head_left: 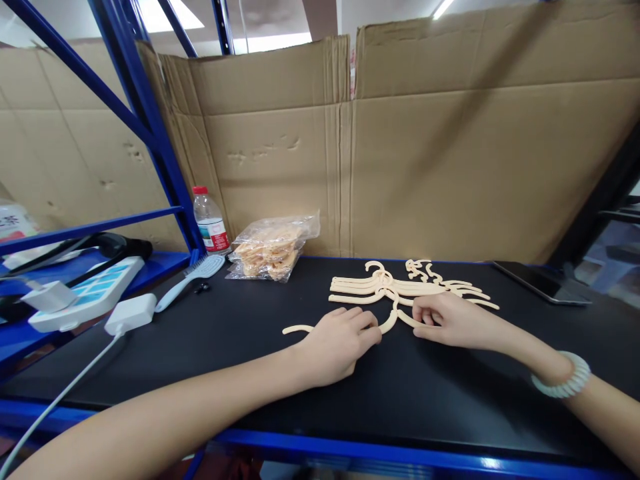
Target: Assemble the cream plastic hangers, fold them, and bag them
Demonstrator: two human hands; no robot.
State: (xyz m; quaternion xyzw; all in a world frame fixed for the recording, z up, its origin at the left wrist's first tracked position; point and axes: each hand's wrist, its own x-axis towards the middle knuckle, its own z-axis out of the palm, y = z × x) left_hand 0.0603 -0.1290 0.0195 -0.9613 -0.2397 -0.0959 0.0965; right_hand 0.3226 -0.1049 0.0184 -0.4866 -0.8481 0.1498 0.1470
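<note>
The left hand (340,343) lies with fingers curled down over 1 cream hanger (388,325), clamping it against the black table (240,353). The right hand (450,319) pinches the same hanger just beside its hook. 1 tip of the hanger pokes out past the left hand. Just behind both sets of fingers sits a pile (400,287) of similar hangers. Farther left are a plastic bag (273,248), a bottle (211,221) and a brush (193,280). Cardboard (450,153) walls off the back beside a blue rack (150,120).

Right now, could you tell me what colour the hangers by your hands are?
Pale peach hangers, head view.
</note>
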